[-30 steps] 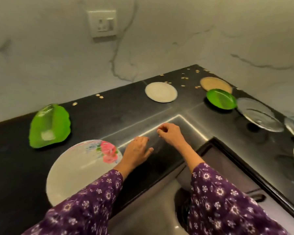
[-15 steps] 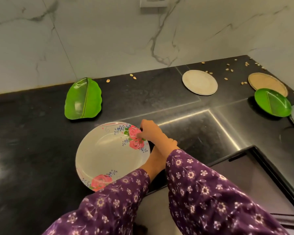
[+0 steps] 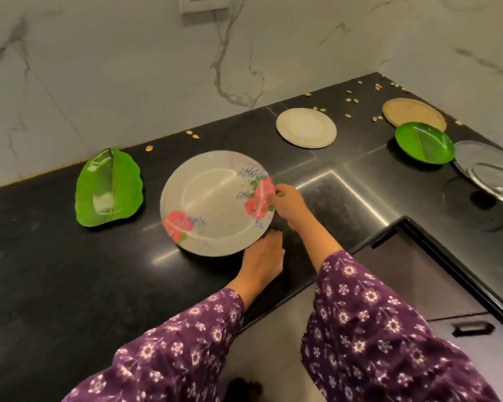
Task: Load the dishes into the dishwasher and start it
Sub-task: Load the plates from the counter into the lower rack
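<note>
Pinching the floral plate at its rim: right hand; left hand beside the near edge, grip unclear.

1. Black glossy worktop, L-shaped, running into the corner at far right.
2. Pale marble wall with grey veins behind it.
3. White wall socket at top edge, partly cut off.
4. Small tan shells scattered along the worktop's back, thickest near the corner.

The glass plate runs off the right edge, the wall socket off the top. The floral plate is blurred; whether the left hand touches it is unclear.
</note>
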The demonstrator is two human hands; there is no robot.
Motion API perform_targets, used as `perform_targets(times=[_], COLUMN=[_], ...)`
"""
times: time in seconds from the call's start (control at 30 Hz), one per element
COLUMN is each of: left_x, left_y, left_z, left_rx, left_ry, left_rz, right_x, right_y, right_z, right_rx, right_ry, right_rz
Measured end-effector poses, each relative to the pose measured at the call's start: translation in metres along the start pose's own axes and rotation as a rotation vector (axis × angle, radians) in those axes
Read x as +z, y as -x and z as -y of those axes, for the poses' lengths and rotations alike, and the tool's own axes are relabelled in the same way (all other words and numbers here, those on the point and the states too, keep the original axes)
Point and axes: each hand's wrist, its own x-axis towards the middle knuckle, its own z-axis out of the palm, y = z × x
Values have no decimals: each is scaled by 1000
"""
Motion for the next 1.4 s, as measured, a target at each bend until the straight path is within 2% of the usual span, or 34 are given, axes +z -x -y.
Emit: perform_targets(times=[0.1, 0.17, 0.23, 0.33, 0.53, 0.83, 0.97, 1.17, 1.3, 1.4], left_x=[4, 9, 17, 31, 67, 134, 163, 212, 240, 263], left_y=[5, 4, 3, 9, 23, 96, 144, 213, 244, 258], left_z=[-10, -26, -45, -82, -184, -371, -443, -548, -625, -683], left_rx=[62, 167, 255, 371, 696, 1068, 1239, 1491, 1670, 1787], left_ry=[-72, 46, 59, 36, -70, -78, -74, 54, -44, -98], left_rz=[-94, -132, -118, -98, -72, 39, 85, 154, 131, 177], right_x=[-57, -97, -137, -192, -267, -279, -267, -247, -246, -252], right_y=[19, 40, 72, 135, 308, 554, 643, 742, 774, 788], right_z=[-28, -49, -72, -112, -215, -338, -377, -438, -490, -532], right_rx=[71, 80, 77, 37, 52, 396, 600, 946, 1053, 1107], right_ry=[-285, -505, -700, -791, -691, -442, -301, -98, 16, 62], right_rz=[-170, -272, -376, -575, -1010, -1443, -1505, -1550, -1544, -1522])
